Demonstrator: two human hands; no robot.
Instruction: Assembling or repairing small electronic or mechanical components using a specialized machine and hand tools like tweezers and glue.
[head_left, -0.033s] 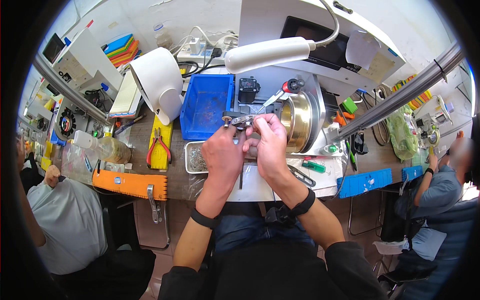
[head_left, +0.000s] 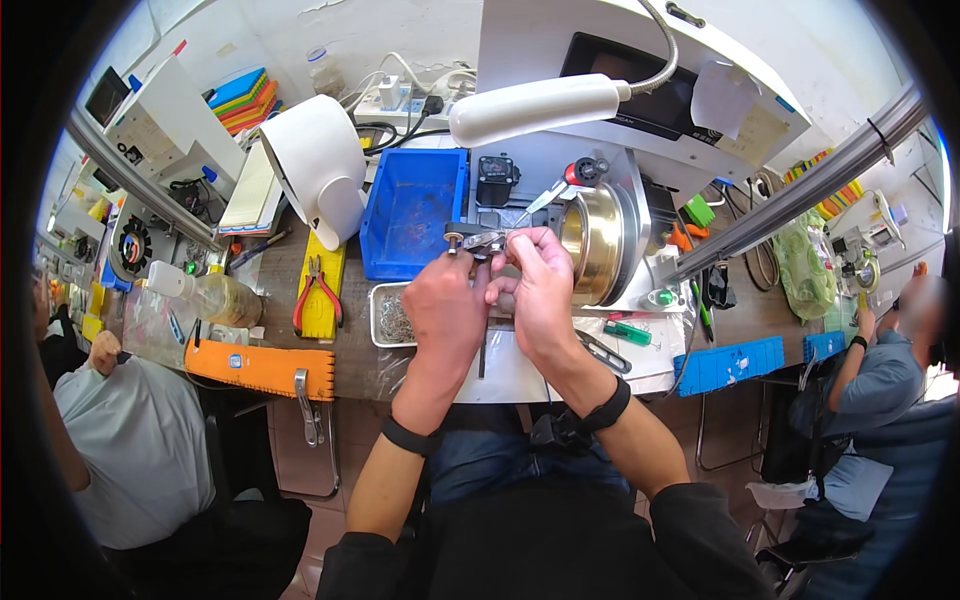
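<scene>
Both hands meet at a small metal fixture [head_left: 484, 240] on the front of a bench machine. My left hand [head_left: 440, 308] shows its back, with fingers curled under toward the fixture; whatever they hold is hidden. Thumb and forefinger of my right hand [head_left: 538, 285] press together in a pinch just right of the fixture, on something too small to make out. Beside the right hand stands a brass-coloured wheel [head_left: 592, 245]. A white tray [head_left: 374, 322] of small metal pieces sits against the left side of my left hand.
A blue bin [head_left: 380, 225] lies behind the tray. Red-handled pliers [head_left: 316, 296] rest on a yellow block at left. A white lamp [head_left: 540, 108] hangs above. A green-handled tool [head_left: 628, 332] lies at right. People sit on both sides.
</scene>
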